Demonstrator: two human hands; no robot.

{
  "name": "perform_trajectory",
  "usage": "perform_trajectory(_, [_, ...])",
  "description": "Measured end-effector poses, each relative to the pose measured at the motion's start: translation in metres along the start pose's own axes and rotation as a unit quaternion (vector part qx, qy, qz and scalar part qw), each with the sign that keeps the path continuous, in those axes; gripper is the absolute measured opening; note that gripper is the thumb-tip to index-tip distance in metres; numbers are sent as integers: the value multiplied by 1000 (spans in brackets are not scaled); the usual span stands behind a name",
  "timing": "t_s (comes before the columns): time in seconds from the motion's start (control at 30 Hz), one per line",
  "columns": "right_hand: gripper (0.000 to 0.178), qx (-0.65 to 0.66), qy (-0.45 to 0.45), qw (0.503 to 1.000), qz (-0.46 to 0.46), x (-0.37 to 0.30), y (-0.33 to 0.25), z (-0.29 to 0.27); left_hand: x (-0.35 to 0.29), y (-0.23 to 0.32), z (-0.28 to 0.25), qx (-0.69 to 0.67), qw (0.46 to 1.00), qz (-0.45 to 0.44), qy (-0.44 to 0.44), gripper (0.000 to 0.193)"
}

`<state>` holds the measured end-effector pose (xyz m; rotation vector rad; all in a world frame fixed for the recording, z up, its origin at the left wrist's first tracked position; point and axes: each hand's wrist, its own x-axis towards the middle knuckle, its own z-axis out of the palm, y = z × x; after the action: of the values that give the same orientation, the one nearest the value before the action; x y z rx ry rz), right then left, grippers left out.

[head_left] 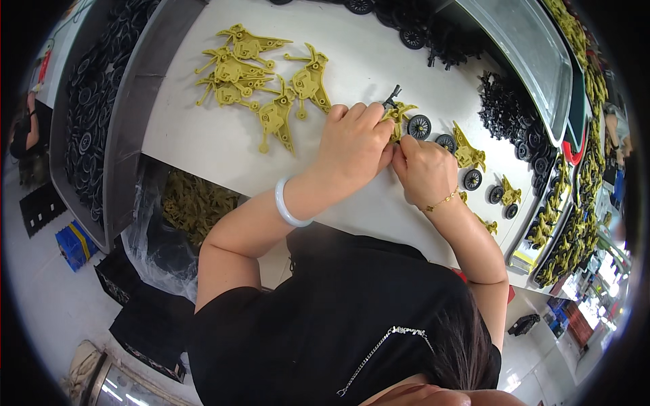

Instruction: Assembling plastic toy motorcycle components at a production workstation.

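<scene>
Fingers of my left hand (353,143) and right hand (424,169) pinch one olive toy frame (399,111) beside a black wheel (419,126), centre frame on the white worktop (203,135).

Six loose olive frames (271,88), two hands (386,152)

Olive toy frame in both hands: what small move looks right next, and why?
Probably seat the black wheel fully on the olive frame. Both the left hand and right hand pinch that frame, the wheel sits at its right end, and the finished pieces to the right already carry wheels.
</scene>
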<state>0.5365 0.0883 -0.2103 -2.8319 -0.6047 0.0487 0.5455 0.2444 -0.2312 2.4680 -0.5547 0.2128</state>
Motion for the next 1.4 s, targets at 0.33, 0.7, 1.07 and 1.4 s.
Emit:
perform_trajectory(0.33, [15,64,-118,989,58,15,4,-8,3,1,1,1,1000,8,11,28])
perform_trajectory(0.7, [20,44,-74,994,68,-3,0,-4,1,3,-4,-5,1000,0,6,29])
perform_trajectory(1.07, [29,70,-81,992,70,18,20,-48,4,-1,-16,-19,1000,2,0,30])
perform_trajectory(1.4, [27,22,86,983,158,89,111,-13,23,51,-23,-38,997,64,17,34])
